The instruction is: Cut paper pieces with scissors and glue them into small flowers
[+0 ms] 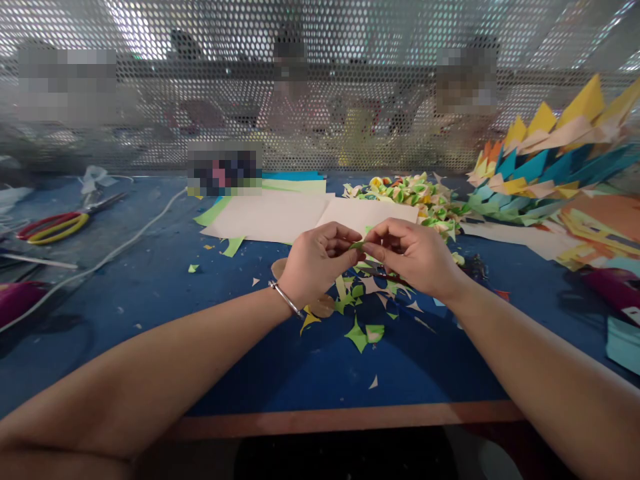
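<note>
Between my fingertips is a small green paper piece (pixel 358 245), mostly covered by the fingers. My left hand (pixel 320 257), with a silver bracelet at its wrist, pinches it from the left. From the right, my right hand (pixel 413 253) pinches the same piece, thumb against forefinger. Beneath both hands lie green paper scraps (pixel 358 333) mixed with pale and yellow offcuts. Just beyond them are cream paper sheets (pixel 270 217). A heap of small folded green and cream paper pieces (pixel 420 193) sits behind my right hand.
Scissors with red and yellow handles (pixel 55 227) lie at the left, near a white cord (pixel 135 243). Layered, pointed paper pieces (pixel 545 160) stand at the right. A purple tool (pixel 613 290) rests at the right edge. A perforated metal screen (pixel 320 127) closes the back.
</note>
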### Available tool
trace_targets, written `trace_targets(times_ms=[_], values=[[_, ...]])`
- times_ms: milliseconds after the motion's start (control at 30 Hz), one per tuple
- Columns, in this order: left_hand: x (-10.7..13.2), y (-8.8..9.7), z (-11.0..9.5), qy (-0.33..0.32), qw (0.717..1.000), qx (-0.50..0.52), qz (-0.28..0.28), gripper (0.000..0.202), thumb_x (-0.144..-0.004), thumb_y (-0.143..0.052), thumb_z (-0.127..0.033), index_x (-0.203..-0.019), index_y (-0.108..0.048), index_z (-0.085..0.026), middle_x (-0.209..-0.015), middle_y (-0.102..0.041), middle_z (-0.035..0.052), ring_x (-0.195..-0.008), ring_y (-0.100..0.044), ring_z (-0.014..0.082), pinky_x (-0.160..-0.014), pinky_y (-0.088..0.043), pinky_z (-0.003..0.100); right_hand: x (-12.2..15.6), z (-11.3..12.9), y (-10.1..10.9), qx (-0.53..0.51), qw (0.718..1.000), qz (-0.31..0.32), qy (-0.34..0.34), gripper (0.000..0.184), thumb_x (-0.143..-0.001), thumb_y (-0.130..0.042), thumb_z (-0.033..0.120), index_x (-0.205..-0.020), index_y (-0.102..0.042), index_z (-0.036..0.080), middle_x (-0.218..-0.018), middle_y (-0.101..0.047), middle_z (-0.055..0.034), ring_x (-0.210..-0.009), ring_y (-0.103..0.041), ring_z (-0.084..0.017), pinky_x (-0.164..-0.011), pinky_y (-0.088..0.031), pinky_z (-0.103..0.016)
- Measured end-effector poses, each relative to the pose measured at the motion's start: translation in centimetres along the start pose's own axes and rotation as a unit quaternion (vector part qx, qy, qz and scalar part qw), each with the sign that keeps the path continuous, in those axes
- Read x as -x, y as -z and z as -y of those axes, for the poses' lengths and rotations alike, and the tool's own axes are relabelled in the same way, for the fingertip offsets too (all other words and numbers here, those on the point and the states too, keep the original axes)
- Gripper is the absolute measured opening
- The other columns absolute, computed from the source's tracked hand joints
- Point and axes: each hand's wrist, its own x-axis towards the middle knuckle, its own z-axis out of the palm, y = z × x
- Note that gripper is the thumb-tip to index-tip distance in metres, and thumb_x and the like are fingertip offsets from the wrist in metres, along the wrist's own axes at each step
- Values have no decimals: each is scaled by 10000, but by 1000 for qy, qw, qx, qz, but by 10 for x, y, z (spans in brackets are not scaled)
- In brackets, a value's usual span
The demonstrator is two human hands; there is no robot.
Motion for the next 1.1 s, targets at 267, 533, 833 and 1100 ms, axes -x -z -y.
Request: trace_targets(times_ms=[267,533,833,1100], values=[[-3,2,-1,60,995,14,81,166,-775,-709,-316,-764,-668,-156,-754,-727,46,-706,-680,121,-711,-550,260,-1,5,1,-29,999,0,-31,187,-790,-737,334,-810,-631,182,-588,-538,44,-432,-495,-68,-411,-370,-209],[-3,2,-2,49,997,4,65,151,-760,-710,-299,-723,-667,-159,-709,-723,36,-683,-693,127,-703,-568,270,-1,6,2,-54,997,16,-54,186,-791,-741,318,-822,-629,173,-525,-528,57,-395,-476,-61,-380,-337,-208],[-4,7,2,12,996,-63,62,150,-757,-701,-323,-764,-714,-174,-731,-740,54,-699,-703,164,-677,-580,300,-2,9,2,-68,995,21,-66,194,-770,-755,323,-816,-638,175,-491,-521,64,-380,-481,-64,-362,-335,-199],[-4,6,-1,23,998,-21,55,137,-785,-697,-305,-809,-727,-174,-770,-761,49,-738,-718,153,-752,-587,301,-3,6,3,-73,995,13,-62,187,-804,-722,343,-821,-633,180,-498,-523,61,-386,-466,-63,-370,-331,-203]])
